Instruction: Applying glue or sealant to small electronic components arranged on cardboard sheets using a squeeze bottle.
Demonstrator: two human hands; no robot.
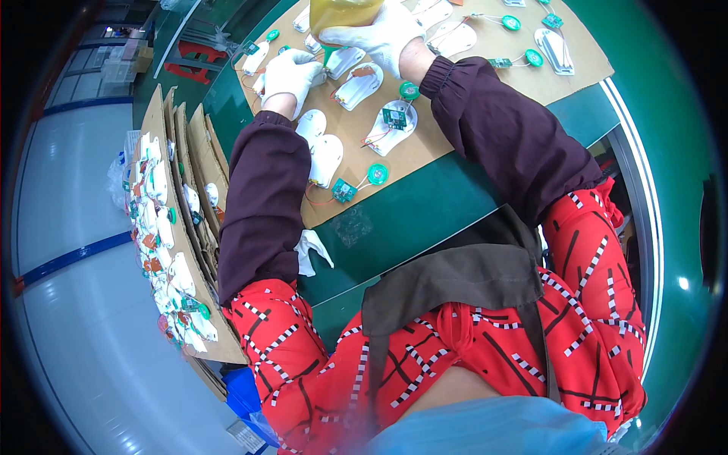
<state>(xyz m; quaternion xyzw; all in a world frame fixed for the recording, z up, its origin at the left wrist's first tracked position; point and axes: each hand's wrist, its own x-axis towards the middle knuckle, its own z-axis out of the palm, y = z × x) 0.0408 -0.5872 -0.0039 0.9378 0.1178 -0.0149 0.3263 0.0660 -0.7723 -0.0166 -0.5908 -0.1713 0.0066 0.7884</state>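
Both hands wear white gloves and work at the far edge of a cardboard sheet (455, 140) lying on a green bench (425, 212). Right hand (383, 34) is closed around a yellow, translucent bottle (341, 11), gripping it from the side near the top of the view; the bottle's tip seems to point down toward the parts below, though the tip itself is hidden. Left hand (290, 74) is curled, fingers pressed down on a small white plastic shell (256, 59), apparently steadying it; whether it pinches the piece or only rests on it cannot be told.

Spread over the cardboard are many similar white shells, each wired by thin red leads to a small green circuit board (393, 117) and a round green disc (378, 174). Several sit just in front of the hands, in loose rows.

Judging from this, the step in hand looks like dispensing something from the bottle onto 1 shell while the other hand holds it still. A following move would call for a steady, light squeeze and careful aim, keeping clear of the fine wires.

At the person's left, upright cardboard sheets (178, 227) carry more of the same assemblies. A crumpled white cloth (309, 250) lies on the bench near the left elbow.
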